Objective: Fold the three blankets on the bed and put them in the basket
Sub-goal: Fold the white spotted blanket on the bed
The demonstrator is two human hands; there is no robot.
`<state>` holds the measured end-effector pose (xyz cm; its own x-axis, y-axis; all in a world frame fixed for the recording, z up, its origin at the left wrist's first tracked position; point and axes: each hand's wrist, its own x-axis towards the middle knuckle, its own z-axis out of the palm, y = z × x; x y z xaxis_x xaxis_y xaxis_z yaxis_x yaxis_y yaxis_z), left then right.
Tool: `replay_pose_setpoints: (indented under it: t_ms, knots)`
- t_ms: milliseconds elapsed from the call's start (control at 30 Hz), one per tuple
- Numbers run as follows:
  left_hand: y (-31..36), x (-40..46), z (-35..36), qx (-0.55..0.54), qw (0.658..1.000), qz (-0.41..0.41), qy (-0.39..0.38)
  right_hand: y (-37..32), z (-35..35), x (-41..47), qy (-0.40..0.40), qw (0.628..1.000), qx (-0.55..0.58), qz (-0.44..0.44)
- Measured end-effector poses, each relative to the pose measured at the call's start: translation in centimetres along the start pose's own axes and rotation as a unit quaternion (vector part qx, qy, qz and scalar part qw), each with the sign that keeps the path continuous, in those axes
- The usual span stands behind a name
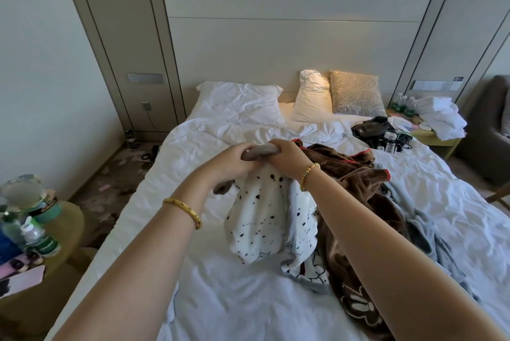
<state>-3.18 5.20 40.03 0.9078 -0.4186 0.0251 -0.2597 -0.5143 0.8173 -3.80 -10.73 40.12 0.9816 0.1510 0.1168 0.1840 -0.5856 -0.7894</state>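
Gripping the grey-backed edge of the spotted white blanket (265, 219) side by side, left hand (234, 160) and right hand (287, 156) lift it over mid-bed (193, 285), probably seeking corners, beside the brown blanket (356, 189) and pale blue blanket (419, 219); no basket shows.

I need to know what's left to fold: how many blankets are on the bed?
3: white black-spotted fleece blanket held up by both hands, brown plush blanket beside it, pale grey-blue blanket rightmost. More may hide underneath.

Fluffy matt spotted white fleece blanket (265, 219), plush brown blanket (356, 175), crumpled white cotton-like bed sheet (220, 299), shiny gold-coloured bangle (185, 209)
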Motion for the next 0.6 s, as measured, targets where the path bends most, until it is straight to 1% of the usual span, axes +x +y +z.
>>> replay_pose_setpoints:
  t_ms: [67, 167, 233, 300, 400, 467, 533, 600]
  knots:
    - [-0.4, -0.2, 0.3, 0.013, 0.999, 0.018, 0.045, 0.6, -0.1, -0.5, 0.012, 1.000, -0.010, 0.013]
    - [0.0, -0.3, 1.2, 0.014, 0.994, 0.018, 0.108, 1.3, 0.9, -0.7, 0.020, 0.998, -0.039, 0.047]
    - [0.8, -0.2, 1.8, -0.005, 0.988, 0.029, 0.151, 2.1, 2.2, -0.7, 0.047, 0.995, -0.054, 0.074]
    - [2.1, -0.3, 1.8, -0.036, 0.982, 0.046, 0.182, 3.2, 3.3, -1.0, 0.107, 0.986, -0.067, 0.112]
    - [3.3, -0.4, 0.8, -0.052, 0.966, 0.071, 0.243, 5.3, 4.1, -1.9, 0.218, 0.956, -0.044, 0.191]
    - [3.1, -0.5, 0.0, -0.043, 0.958, 0.072, 0.274, 6.6, 4.2, -2.6, 0.272, 0.940, -0.023, 0.203]
    - [1.9, -0.6, -0.6, 0.010, 0.953, 0.051, 0.299, 7.0, 3.8, -3.2, 0.275, 0.943, 0.008, 0.188]
    - [-0.2, -0.6, -1.2, 0.051, 0.946, -0.009, 0.320, 6.6, 3.1, -3.3, 0.240, 0.956, 0.034, 0.165]
